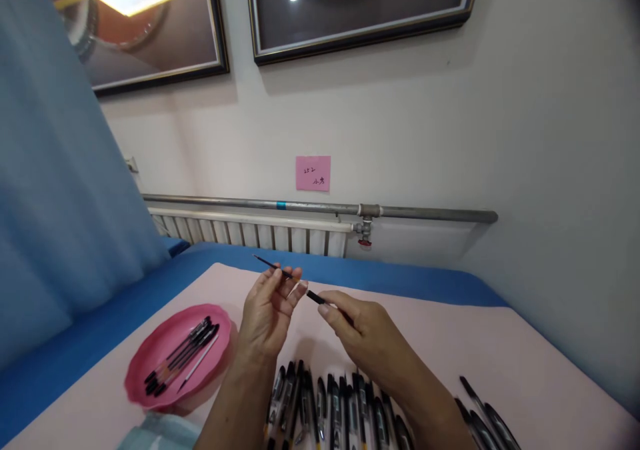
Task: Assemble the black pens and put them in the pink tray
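Note:
My left hand [267,310] pinches a thin black pen refill [273,265] whose tip points up and to the left. My right hand [363,333] is closed around a black pen barrel [316,297], its open end facing the refill's near end. Both hands hover above the pale pink table [500,357]. Below them lies a row of several black pens [330,407]. A pink plate [150,360] at the left holds several black pens and a refill.
More black pens [483,417] lie at the lower right. A blue cloth [390,277] covers the surface behind the table. A white radiator [250,233] and a grey pipe [310,206] run along the wall. A blue curtain [55,190] hangs at the left.

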Motion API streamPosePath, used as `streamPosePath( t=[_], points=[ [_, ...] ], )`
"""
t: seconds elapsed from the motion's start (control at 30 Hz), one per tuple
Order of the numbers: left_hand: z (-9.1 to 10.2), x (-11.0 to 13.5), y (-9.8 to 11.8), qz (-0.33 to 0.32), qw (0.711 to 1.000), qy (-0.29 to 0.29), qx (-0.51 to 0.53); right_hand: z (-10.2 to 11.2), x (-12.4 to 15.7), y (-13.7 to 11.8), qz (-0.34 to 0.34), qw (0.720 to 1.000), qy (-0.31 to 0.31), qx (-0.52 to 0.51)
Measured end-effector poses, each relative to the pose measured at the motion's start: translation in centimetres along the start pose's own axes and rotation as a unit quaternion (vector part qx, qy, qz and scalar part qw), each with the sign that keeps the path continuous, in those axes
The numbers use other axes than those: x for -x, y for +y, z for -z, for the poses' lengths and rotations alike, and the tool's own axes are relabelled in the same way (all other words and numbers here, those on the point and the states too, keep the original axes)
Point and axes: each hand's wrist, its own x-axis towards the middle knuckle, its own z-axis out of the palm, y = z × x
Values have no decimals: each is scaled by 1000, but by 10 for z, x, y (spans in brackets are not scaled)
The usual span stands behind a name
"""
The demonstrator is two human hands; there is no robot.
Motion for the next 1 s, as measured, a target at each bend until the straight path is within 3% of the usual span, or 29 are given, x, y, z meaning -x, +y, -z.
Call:
streamPosePath(
  t=[1.0],
  points=[
    [-3,2,0,-47,998,-9,-50,-1,0,-1,17,996,28,78]
  ],
)
